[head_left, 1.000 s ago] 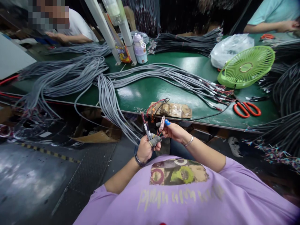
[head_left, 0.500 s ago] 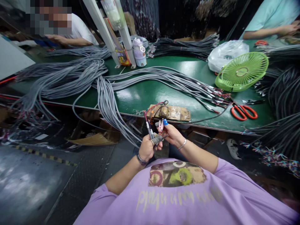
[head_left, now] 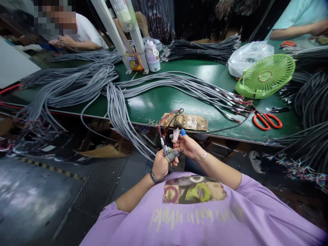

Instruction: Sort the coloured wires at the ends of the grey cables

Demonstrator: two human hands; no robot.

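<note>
My left hand (head_left: 162, 163), with a grey covering on the thumb, is closed around the ends of grey cables (head_left: 164, 146) just below the table edge. Thin coloured wires come out of the cable ends. My right hand (head_left: 190, 147), blue-tipped on one finger, is closed at the fingertips beside it, on thin orange-red wires (head_left: 175, 146). Whitish finger covers (head_left: 176, 135) seem to wrap other fingers of this hand. Behind both hands, a worn wooden block (head_left: 196, 122) lies at the table edge with a dark lump and a looped wire on it.
Grey cable bundles (head_left: 77, 85) spread across the green table (head_left: 143, 106). Orange-handled scissors (head_left: 268, 121), a green fan (head_left: 266, 75) and a plastic bag (head_left: 249, 58) stand on the right. A bottle (head_left: 153, 58) is near the post. Two people sit across the table.
My right hand has shifted slightly right, its fingers drawn a little apart from the left, showing more of the orange-red wires. My left hand keeps its grip on the cables.
</note>
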